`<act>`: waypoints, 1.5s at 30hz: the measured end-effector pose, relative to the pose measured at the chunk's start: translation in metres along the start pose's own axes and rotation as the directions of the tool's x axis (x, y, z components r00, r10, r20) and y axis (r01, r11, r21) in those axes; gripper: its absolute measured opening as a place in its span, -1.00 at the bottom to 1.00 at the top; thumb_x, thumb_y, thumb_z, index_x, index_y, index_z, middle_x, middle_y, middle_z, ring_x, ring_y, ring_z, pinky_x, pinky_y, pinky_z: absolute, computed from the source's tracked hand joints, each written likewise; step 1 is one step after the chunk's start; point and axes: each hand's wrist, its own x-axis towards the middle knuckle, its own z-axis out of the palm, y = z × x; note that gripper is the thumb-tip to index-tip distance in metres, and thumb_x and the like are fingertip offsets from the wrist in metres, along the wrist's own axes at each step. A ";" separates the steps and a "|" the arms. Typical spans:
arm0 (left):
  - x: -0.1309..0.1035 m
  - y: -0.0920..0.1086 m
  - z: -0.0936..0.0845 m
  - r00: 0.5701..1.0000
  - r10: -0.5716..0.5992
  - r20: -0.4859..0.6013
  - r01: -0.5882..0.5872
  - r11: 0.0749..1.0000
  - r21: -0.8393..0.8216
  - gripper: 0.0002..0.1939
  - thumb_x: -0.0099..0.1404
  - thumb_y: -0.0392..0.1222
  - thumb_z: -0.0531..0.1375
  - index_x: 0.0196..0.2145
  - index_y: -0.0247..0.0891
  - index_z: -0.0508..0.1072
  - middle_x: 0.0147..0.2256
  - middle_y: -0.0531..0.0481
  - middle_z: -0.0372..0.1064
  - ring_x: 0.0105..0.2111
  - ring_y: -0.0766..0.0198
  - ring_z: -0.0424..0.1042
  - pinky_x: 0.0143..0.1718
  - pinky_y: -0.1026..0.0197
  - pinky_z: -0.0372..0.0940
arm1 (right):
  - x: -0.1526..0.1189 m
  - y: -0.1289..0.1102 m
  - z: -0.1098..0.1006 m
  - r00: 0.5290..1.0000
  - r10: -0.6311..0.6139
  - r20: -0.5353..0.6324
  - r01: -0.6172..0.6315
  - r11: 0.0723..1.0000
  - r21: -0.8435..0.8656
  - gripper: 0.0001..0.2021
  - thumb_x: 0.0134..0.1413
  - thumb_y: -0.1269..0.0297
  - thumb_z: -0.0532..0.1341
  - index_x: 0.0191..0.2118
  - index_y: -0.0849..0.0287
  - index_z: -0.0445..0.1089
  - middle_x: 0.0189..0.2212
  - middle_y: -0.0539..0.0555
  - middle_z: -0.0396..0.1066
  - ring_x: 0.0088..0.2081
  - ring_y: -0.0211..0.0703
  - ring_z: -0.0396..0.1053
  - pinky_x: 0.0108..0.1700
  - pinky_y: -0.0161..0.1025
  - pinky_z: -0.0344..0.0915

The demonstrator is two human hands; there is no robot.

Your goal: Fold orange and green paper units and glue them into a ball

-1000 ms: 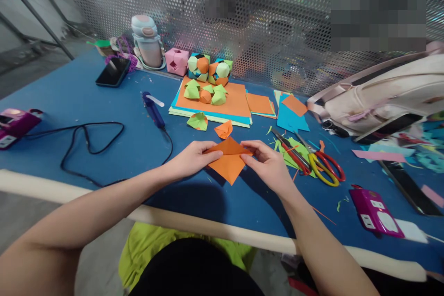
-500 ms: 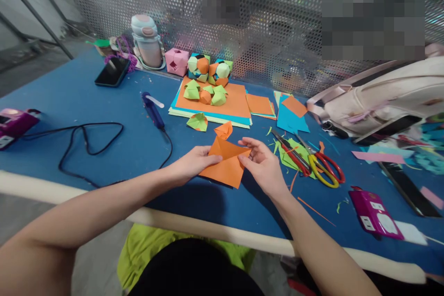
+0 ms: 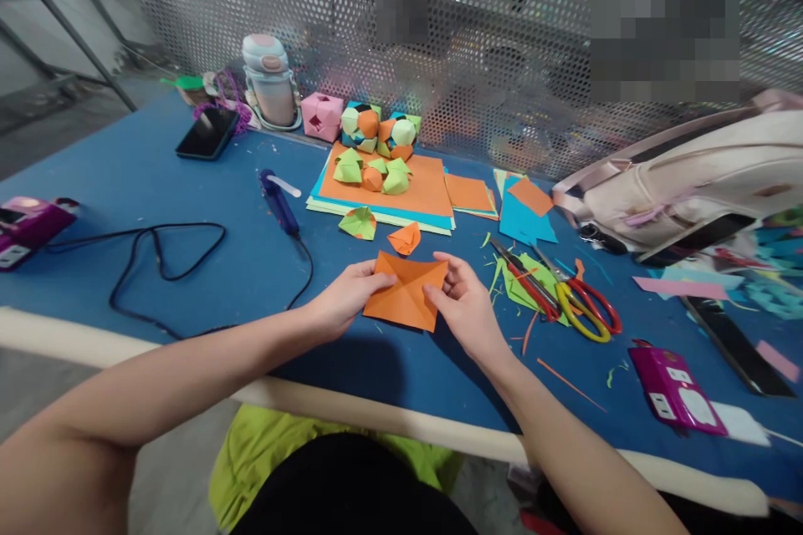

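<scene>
Orange paper square [image 3: 406, 290]: lies opened out and creased corner to corner on the blue tabletop [image 3: 156, 184], near the front edge, between both hands.
Left hand [image 3: 346, 298]: fingertips pinch the square's left edge, thumb on top.
Right hand [image 3: 462, 303]: fingers grip the square's right edge, thumb pressing on the paper.
Folded orange piece [image 3: 405, 237]: just beyond the square, apart from it.
Green and orange folded piece [image 3: 358, 222]: left of that one, near the paper stack.
Paper stack [image 3: 427, 184]: orange sheet on top of blue and pale sheets, farther back, with small green and orange folded shapes sitting on it.
Scissors [image 3: 580, 297]: red and yellow handles, right of the right hand, lying on green scraps.
Glue gun [image 3: 277, 201]: blue, left of the stack, its black cord looping toward the near left.
Phone [image 3: 207, 132]: dark, far left.
Bag [image 3: 696, 175]: pale pink, far right, against the perforated metal screen.
</scene>
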 end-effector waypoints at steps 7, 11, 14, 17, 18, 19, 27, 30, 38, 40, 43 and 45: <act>0.003 -0.002 -0.001 1.000 0.024 -0.009 -0.024 0.998 -0.062 -0.76 0.02 -0.28 0.22 -0.29 -0.34 0.48 -0.35 -0.05 0.51 -0.38 0.25 0.48 -0.24 0.22 0.31 | 0.001 0.001 0.001 1.000 -0.003 -0.010 0.003 1.000 0.017 -0.51 -0.12 0.28 0.24 0.00 0.11 0.17 -0.15 0.08 0.41 -0.24 -0.21 0.39 -0.21 -0.23 0.34; 0.003 -0.003 -0.001 1.000 0.020 0.003 -0.020 0.998 -0.059 -0.76 0.03 -0.26 0.22 -0.28 -0.33 0.48 -0.36 -0.05 0.51 -0.40 0.24 0.47 -0.27 0.21 0.31 | 0.000 0.002 0.001 1.000 -0.001 -0.010 0.001 1.000 -0.002 -0.51 -0.09 0.26 0.23 0.03 0.11 0.19 -0.11 0.08 0.40 -0.20 -0.20 0.39 -0.17 -0.22 0.34; 0.001 -0.002 0.000 1.000 0.015 0.019 -0.014 0.999 -0.051 -0.77 0.05 -0.25 0.21 -0.28 -0.30 0.48 -0.36 -0.03 0.51 -0.39 0.22 0.47 -0.28 0.20 0.31 | -0.001 0.001 0.001 0.999 -0.003 -0.032 0.001 0.998 -0.060 -0.50 -0.07 0.24 0.22 0.06 0.12 0.22 -0.16 0.07 0.40 -0.21 -0.18 0.37 -0.18 -0.22 0.33; 0.000 -0.001 0.001 1.000 0.004 0.017 -0.003 0.999 -0.049 -0.78 0.04 -0.25 0.21 -0.28 -0.29 0.47 -0.36 -0.01 0.50 -0.39 0.22 0.47 -0.27 0.20 0.31 | -0.001 0.001 -0.001 0.999 -0.011 -0.051 0.005 0.992 -0.127 -0.48 -0.04 0.22 0.20 0.09 0.17 0.23 -0.26 0.05 0.38 -0.27 -0.19 0.34 -0.22 -0.21 0.33; 0.000 -0.001 0.002 1.000 0.000 0.014 0.000 0.999 -0.048 -0.78 0.04 -0.25 0.21 -0.28 -0.29 0.46 -0.36 -0.01 0.50 -0.39 0.23 0.47 -0.27 0.21 0.31 | -0.001 0.002 -0.001 0.998 -0.013 -0.054 0.005 0.989 -0.149 -0.48 -0.02 0.21 0.20 0.10 0.17 0.23 -0.28 0.05 0.37 -0.28 -0.18 0.34 -0.22 -0.21 0.32; -0.001 -0.001 0.002 1.000 -0.003 0.013 0.003 0.999 -0.045 -0.77 0.04 -0.25 0.21 -0.28 -0.29 0.45 -0.36 0.00 0.50 -0.39 0.24 0.46 -0.27 0.22 0.31 | -0.001 0.003 -0.002 0.998 -0.014 -0.055 0.005 0.986 -0.168 -0.49 -0.01 0.20 0.19 0.11 0.17 0.23 -0.29 0.05 0.37 -0.29 -0.18 0.34 -0.22 -0.20 0.33; -0.005 0.001 0.005 0.999 -0.003 0.039 0.002 0.999 0.040 -0.80 0.06 -0.22 0.19 -0.30 -0.29 0.43 -0.39 0.03 0.48 -0.40 0.27 0.44 -0.28 0.24 0.29 | -0.001 0.006 -0.004 0.999 0.015 -0.032 -0.020 0.982 -0.187 -0.53 0.05 0.11 0.16 0.10 0.08 0.27 -0.28 0.07 0.39 -0.32 -0.14 0.36 -0.26 -0.16 0.35; -0.006 0.002 0.006 0.999 0.010 0.030 -0.014 0.993 0.121 -0.84 0.07 -0.23 0.16 -0.35 -0.29 0.43 -0.41 0.06 0.46 -0.42 0.30 0.41 -0.32 0.27 0.26 | -0.002 0.003 -0.004 0.999 0.002 -0.035 -0.009 0.980 -0.199 -0.53 0.04 0.12 0.17 0.09 0.11 0.28 -0.33 0.05 0.37 -0.35 -0.18 0.33 -0.28 -0.18 0.34; -0.007 0.004 0.007 0.996 0.090 0.023 -0.091 0.918 0.386 -0.79 0.11 -0.16 0.12 -0.32 -0.29 0.45 -0.38 0.06 0.41 -0.40 0.30 0.34 -0.33 0.28 0.20 | -0.002 -0.002 0.000 0.997 -0.065 -0.028 0.061 0.989 -0.138 -0.63 0.00 0.16 0.20 -0.04 0.13 0.29 -0.40 -0.02 0.33 -0.41 -0.28 0.27 -0.37 -0.31 0.27; -0.006 0.004 0.006 0.995 0.092 0.033 -0.097 0.908 0.407 -0.78 0.12 -0.15 0.11 -0.31 -0.29 0.44 -0.38 0.06 0.39 -0.41 0.32 0.32 -0.34 0.29 0.18 | -0.002 -0.003 0.001 0.998 -0.064 -0.019 0.061 0.992 -0.112 -0.65 0.00 0.16 0.22 -0.07 0.12 0.28 -0.39 -0.02 0.35 -0.41 -0.28 0.28 -0.37 -0.32 0.26; -0.006 0.004 0.006 0.995 0.095 0.028 -0.098 0.894 0.437 -0.77 0.13 -0.13 0.12 -0.31 -0.31 0.43 -0.40 0.07 0.36 -0.42 0.34 0.29 -0.37 0.31 0.16 | -0.003 -0.003 0.001 0.998 -0.056 -0.029 0.054 0.997 -0.064 -0.74 -0.03 0.15 0.24 -0.22 0.12 0.27 -0.40 -0.02 0.36 -0.38 -0.27 0.32 -0.35 -0.32 0.28; -0.007 0.005 0.007 0.996 0.092 0.018 -0.090 0.886 0.456 -0.77 0.12 -0.12 0.13 -0.32 -0.32 0.42 -0.42 0.07 0.34 -0.43 0.35 0.28 -0.39 0.32 0.14 | -0.003 -0.003 0.001 0.998 -0.048 -0.045 0.046 0.997 -0.062 -0.76 -0.06 0.14 0.26 -0.31 0.12 0.25 -0.44 -0.04 0.34 -0.41 -0.28 0.32 -0.37 -0.34 0.27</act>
